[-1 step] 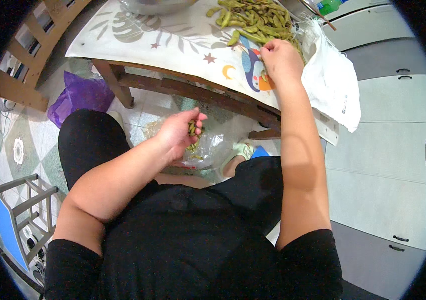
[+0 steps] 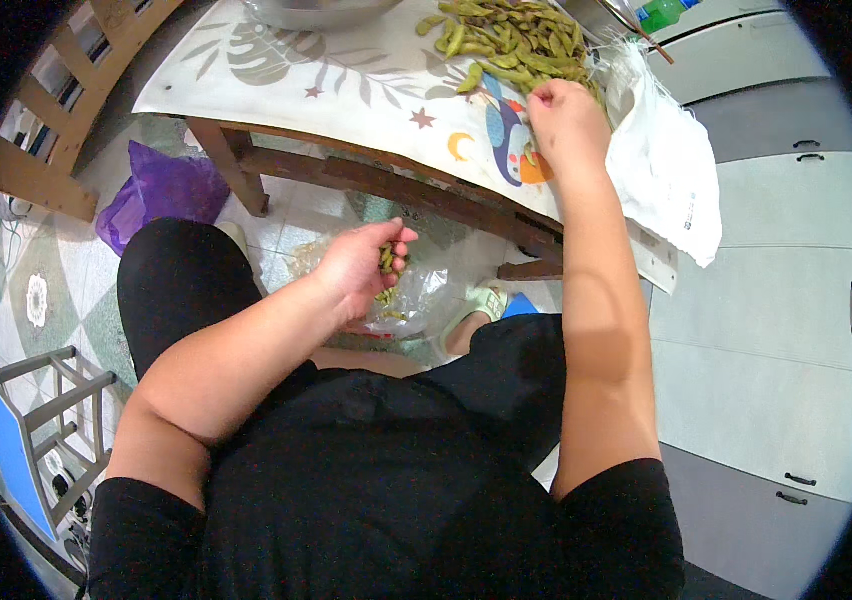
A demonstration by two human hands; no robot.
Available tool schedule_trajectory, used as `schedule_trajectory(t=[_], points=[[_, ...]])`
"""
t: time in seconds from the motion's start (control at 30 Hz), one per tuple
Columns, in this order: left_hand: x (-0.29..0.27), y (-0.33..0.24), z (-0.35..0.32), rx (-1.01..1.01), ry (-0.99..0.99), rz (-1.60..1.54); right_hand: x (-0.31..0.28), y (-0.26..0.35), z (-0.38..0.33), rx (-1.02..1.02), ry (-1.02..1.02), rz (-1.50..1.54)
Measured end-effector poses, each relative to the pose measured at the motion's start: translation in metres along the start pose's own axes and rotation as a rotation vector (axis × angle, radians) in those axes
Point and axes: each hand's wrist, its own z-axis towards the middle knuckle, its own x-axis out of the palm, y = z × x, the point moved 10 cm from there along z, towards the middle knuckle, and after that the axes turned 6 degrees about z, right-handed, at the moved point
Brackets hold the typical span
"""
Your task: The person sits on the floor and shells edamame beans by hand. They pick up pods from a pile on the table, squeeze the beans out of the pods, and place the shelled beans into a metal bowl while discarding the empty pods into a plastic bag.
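A heap of green soybean pods [image 2: 521, 45] lies at the far right of a low table with a printed white cloth [image 2: 376, 110]. My right hand [image 2: 568, 125] is at the heap's near edge, its fingertips pinched together; what they hold, if anything, is hidden. One loose pod [image 2: 530, 152] rests on the cloth beside that wrist. Below the table's near edge, my left hand [image 2: 361, 268] is curled around several soybean pods, which show between thumb and fingers. Under it, a clear plastic bag [image 2: 426, 295] with more pods inside sits on the floor between my legs.
A white bag [image 2: 661, 160] hangs over the table's right end. A metal bowl [image 2: 321, 12] and a green bottle [image 2: 658, 14] stand at the back. On the floor are a purple bag [image 2: 161, 200] and, near left, a stool [image 2: 56, 410]. Grey cabinets [image 2: 766, 300] line the right.
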Motion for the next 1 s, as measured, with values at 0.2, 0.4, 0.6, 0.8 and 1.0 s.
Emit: schedule_trajectory(t=[0.2, 0.4, 0.6, 0.8, 1.0], points=[[0.014, -0.016, -0.011, 0.127, 0.042, 0.123, -0.032, 0.008, -0.037, -0.089, -0.203, 0.569], [0.040, -0.052, -0.042, 0.374, 0.151, 0.160, 0.036, 0.039, -0.142, 0.585, 0.504, 1.574], [0.040, -0.057, -0.042, 0.517, 0.146, 0.238, 0.062, 0.039, -0.170, 0.593, 0.540, 1.582], [0.055, -0.046, -0.042, 0.420, 0.245, 0.194, 0.081, 0.039, -0.194, 0.739, 0.769, 1.725], [0.044, -0.035, -0.032, 0.342, 0.207, 0.220, 0.079, 0.049, -0.198, 0.728, 0.818, 1.811]])
